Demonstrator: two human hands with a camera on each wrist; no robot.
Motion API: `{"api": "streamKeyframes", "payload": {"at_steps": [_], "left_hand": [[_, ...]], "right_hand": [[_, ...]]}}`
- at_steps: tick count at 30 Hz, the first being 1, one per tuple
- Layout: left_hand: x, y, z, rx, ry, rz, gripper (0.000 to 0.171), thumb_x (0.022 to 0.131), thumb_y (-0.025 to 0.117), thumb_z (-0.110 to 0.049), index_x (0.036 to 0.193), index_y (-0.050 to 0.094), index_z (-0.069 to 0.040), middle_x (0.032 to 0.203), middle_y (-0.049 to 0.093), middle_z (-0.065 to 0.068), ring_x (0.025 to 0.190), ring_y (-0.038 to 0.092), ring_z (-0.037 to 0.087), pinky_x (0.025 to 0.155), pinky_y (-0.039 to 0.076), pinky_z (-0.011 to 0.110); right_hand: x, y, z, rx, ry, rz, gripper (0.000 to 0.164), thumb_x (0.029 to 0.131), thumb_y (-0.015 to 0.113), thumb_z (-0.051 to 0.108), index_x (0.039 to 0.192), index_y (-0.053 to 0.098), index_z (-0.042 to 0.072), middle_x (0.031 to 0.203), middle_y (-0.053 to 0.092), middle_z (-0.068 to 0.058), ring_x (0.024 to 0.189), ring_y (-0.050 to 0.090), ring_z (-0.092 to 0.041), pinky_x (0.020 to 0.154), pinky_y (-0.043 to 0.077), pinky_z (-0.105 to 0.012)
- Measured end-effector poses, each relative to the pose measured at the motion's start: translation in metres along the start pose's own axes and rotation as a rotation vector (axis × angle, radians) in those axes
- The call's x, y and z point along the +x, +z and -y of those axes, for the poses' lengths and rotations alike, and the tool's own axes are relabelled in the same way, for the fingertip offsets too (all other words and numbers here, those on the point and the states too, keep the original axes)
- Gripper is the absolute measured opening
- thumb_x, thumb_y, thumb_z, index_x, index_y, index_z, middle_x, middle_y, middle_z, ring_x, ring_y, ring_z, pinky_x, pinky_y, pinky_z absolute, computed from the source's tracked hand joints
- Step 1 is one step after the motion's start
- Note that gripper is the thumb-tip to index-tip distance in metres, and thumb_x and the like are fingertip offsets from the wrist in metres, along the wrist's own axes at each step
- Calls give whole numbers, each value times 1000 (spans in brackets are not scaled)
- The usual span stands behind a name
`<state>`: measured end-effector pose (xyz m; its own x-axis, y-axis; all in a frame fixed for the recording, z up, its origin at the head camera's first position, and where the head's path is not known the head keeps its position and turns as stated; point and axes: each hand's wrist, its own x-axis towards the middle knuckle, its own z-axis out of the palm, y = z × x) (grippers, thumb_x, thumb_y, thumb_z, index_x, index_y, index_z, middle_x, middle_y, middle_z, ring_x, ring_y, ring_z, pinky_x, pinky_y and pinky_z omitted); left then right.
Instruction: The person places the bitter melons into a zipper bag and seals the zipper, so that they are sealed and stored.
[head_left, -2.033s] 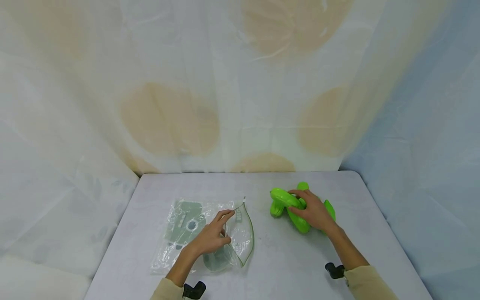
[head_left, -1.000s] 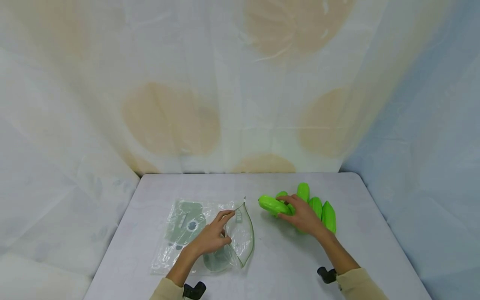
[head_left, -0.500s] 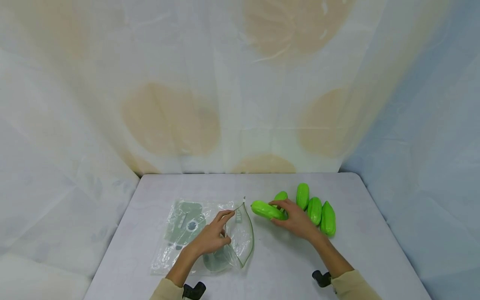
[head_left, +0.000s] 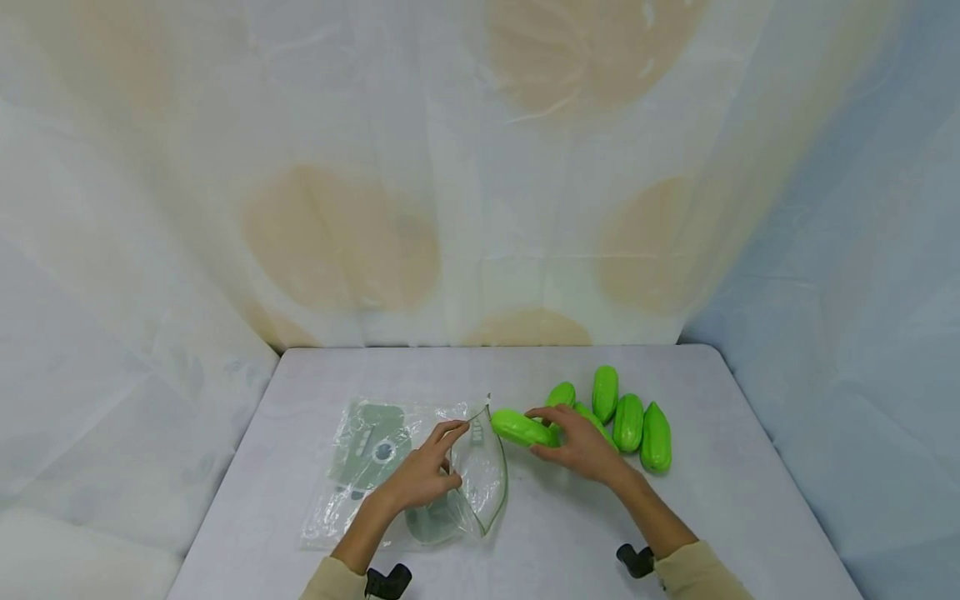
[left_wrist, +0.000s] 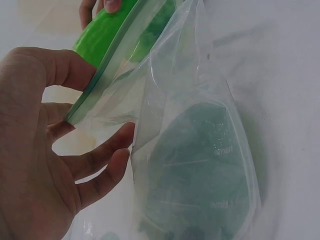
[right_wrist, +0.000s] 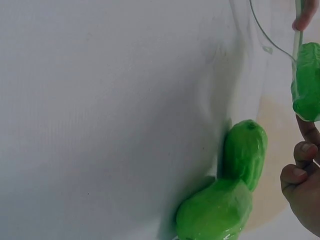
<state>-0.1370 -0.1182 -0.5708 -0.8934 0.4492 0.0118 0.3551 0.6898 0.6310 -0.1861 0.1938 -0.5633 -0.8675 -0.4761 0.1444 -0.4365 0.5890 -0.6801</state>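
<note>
1. So the right hand [head_left: 573,446] had fingers and thumb wrapped round a green vegetable [head_left: 517,427], its front end right at the mouth of the clear bag [head_left: 371,446]. That was around mid-tabletop [head_left: 555,550], bag toward the left edge, five loose vegetables [head_left: 605,392] toward the back right corner.
2. The left hand [head_left: 423,475] was pinching the bag's rim [left_wrist: 111,60], last fingers loosely bent below it.
3. Imo the trick there was a steady rim pinch, mouth pulled wide, vegetable fed in end-first, and no letting go until it cleared the rim. Floppy film looked likely to snag or fold inward.
4. The head cam gave the whole layout, but I couldn't tell from it whether the tip was inside or just over the rim.
5. Left wrist cam showed the pinch properly, green through the film, plus blurry lettering on the bag's tinted panel [left_wrist: 195,160]. Right wrist caught only two loose ones.
</note>
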Motion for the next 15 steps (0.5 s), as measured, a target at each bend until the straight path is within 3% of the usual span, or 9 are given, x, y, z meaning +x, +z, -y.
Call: {"api": "streamKeyframes", "payload": {"at_steps": [7, 15], "left_hand": [[0, 0, 0, -9, -5, 8, 81, 83, 64, -15, 158, 32, -11, 158, 31, 1, 79, 60, 2, 60, 47, 24], [-1, -1, -1, -12, -7, 2, 81, 83, 64, -16, 158, 33, -11, 158, 32, 1, 80, 61, 2, 60, 47, 24]], "right_hand": [[1, 8, 2, 14, 30, 30, 52, 84, 80, 34, 133, 62, 31, 113, 61, 6, 100, 57, -14, 85, 49, -41], [2, 11, 5, -15, -19, 34, 50, 84, 81, 32, 131, 63, 31, 111, 62, 7, 97, 59, -13, 79, 50, -37]]}}
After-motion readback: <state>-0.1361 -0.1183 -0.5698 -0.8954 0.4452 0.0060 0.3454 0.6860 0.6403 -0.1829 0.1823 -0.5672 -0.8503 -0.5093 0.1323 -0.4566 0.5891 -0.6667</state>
